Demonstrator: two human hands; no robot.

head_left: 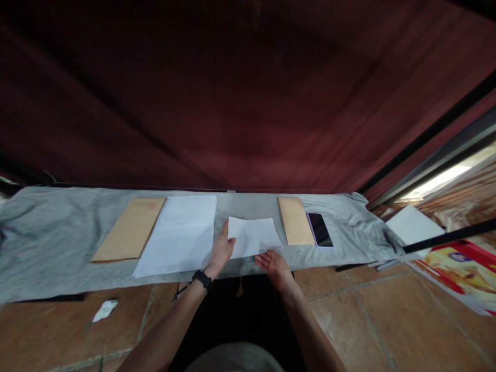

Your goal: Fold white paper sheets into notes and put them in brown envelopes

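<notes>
A folded white sheet of paper [252, 236] lies in front of me over the grey cloth. My left hand [222, 249] grips its left edge, thumb on top and fingers beneath. Along the lower right edge, my right hand [273, 262] is palm up, with loosely curled fingers touching the paper's underside; whether they pinch it is hard to see. Left of my left hand rests a stack of larger white paper [180, 235], and beyond that a brown envelope [130, 230]. A smaller brown envelope [296, 221] is to the right of the folded sheet.
A grey cloth [248, 204] covers the narrow bench. Right of the small envelope lies a phone [320, 230]. A dark red curtain [240, 103] hangs behind. A white scrap [105, 310] is on the tiled floor, and a red and yellow box [461, 274] stands at right.
</notes>
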